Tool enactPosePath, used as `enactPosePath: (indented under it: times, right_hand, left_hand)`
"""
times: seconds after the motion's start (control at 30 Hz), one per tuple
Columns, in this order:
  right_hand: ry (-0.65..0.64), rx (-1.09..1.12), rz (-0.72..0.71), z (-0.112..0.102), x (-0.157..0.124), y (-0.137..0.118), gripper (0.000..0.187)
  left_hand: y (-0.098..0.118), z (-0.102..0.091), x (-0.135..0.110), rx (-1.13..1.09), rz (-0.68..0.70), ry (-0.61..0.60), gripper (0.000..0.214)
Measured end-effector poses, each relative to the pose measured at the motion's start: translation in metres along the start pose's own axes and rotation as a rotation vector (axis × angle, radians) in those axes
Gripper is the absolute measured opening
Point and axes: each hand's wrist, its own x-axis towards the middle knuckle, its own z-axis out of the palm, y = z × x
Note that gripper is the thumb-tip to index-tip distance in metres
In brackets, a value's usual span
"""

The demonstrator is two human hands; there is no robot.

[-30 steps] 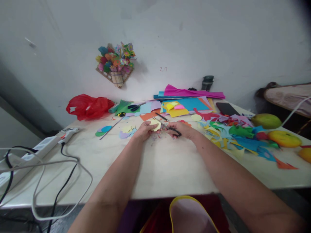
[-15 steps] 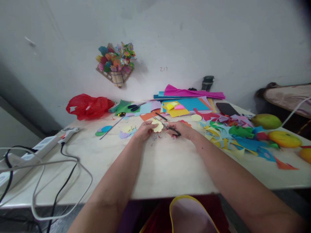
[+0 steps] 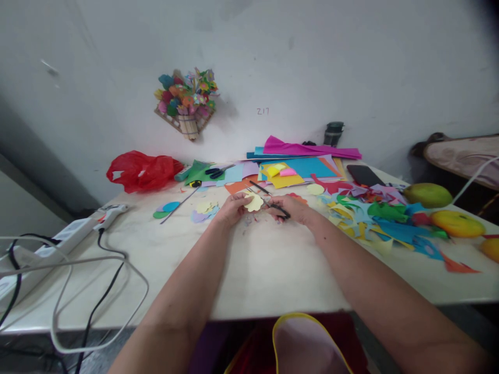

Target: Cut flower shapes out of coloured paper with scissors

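We find the left hand pinching the flower in its fingers, the right hand gripping scissors. We judge the flower light, easily creased, best held by its rim.

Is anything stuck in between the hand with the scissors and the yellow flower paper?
Nothing visible blocks it. Between the right hand and the yellow flower paper I see only the scissors which that hand holds. The left hand grips the paper's left edge, outside that gap.
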Motion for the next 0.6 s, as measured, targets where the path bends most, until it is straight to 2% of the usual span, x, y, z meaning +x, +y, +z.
enactPosePath:
  times: [0.13,0.37,0.6]
  right_hand:
    - [-0.001,-0.018,-0.022,0.0005,-0.0013,-0.0002,0.010]
    - [0.029,-0.068,-0.021,0.0028,-0.0033,-0.0022,0.011]
    - [0.036,-0.024,-0.013,0.0022,-0.0008,-0.0012,0.012]
  left_hand:
    - [-0.0004,-0.0003,0.0001,-0.005,-0.014,0.057,0.026]
    - [0.0009,0.0005,-0.0013,0.004,-0.018,0.025,0.024]
    - [0.0007,0.0007,-0.0014,0.002,-0.006,0.023,0.025]
